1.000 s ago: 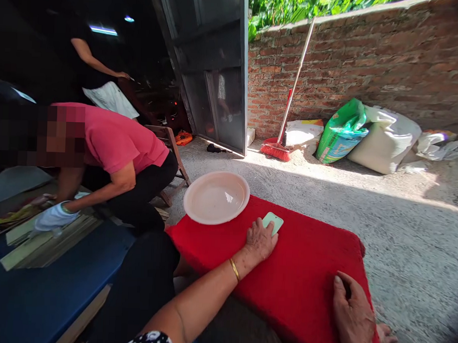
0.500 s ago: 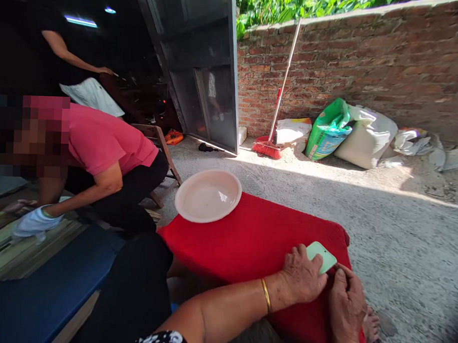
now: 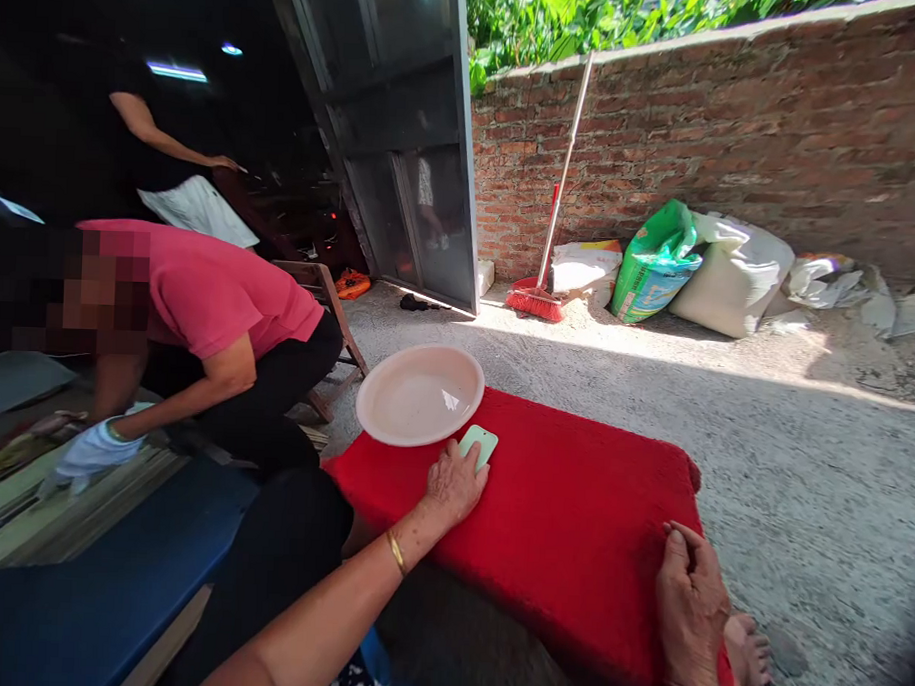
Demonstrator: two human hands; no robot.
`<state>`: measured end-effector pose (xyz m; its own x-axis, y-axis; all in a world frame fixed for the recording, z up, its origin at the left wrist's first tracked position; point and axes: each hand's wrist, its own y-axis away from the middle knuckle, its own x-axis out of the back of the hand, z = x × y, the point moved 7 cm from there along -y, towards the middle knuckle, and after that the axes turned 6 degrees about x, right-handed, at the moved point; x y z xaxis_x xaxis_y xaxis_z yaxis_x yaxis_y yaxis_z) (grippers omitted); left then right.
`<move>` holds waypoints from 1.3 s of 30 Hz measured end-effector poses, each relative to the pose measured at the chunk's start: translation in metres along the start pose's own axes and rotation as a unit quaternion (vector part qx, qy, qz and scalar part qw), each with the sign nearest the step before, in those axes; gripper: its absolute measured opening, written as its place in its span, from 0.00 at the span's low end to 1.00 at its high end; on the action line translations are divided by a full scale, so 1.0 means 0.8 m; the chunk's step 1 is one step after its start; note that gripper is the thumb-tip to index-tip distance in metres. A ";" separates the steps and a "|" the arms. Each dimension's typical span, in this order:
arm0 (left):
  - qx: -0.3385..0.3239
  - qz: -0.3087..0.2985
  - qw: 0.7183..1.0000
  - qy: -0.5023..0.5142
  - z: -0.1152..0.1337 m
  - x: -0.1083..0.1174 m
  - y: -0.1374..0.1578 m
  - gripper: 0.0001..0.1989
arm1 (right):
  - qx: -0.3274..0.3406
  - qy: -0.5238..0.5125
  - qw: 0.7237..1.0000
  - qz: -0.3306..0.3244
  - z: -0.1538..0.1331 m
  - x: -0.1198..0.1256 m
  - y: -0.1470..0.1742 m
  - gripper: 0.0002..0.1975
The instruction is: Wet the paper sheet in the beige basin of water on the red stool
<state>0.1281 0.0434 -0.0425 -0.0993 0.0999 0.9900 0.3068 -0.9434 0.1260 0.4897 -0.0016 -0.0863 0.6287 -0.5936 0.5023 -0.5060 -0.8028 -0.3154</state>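
Note:
My left hand (image 3: 457, 483) grips a pale green flat plate (image 3: 479, 445), a rounded rectangle with a small hole near one edge. It rests on the red cloth (image 3: 564, 497) that covers a low bench, just beside the pink basin (image 3: 418, 397). A gold bangle circles that wrist. At the cloth's right edge is my right hand (image 3: 693, 591), thumb and fingers closed together on the border of the cloth. Its fingertips partly hide what they pinch.
To the left, a person in a pink shirt (image 3: 219, 285) bends over stacked strips (image 3: 83, 510) on a blue table (image 3: 141, 572), wearing white gloves. Another person stands behind. A metal door (image 3: 405, 131), broom (image 3: 538, 302) and sacks (image 3: 734, 278) line the back. A bare foot (image 3: 748, 651) shows at right.
My left hand has carried the pale green plate leftward across the red cloth, from beside my right hand to near the basin. My right hand has stayed at the cloth's edge.

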 end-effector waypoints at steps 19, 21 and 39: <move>-0.161 -0.039 0.985 0.050 0.099 -0.043 0.068 0.26 | -0.062 -0.056 0.995 0.056 0.012 0.016 0.001 0.22; -0.096 -0.030 0.995 0.009 0.032 -0.031 0.046 0.25 | -0.059 -0.043 0.996 0.046 0.010 0.015 0.000 0.22; -0.330 -0.011 0.942 0.059 0.139 -0.066 0.150 0.29 | 0.236 0.201 0.949 -0.065 -0.022 -0.025 0.000 0.31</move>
<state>0.2754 -0.0399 -0.0725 -0.2145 0.1217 0.9691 -0.3485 -0.9364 0.0405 0.4667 0.0112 -0.0823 0.3437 -0.4948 0.7982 -0.0600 -0.8597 -0.5072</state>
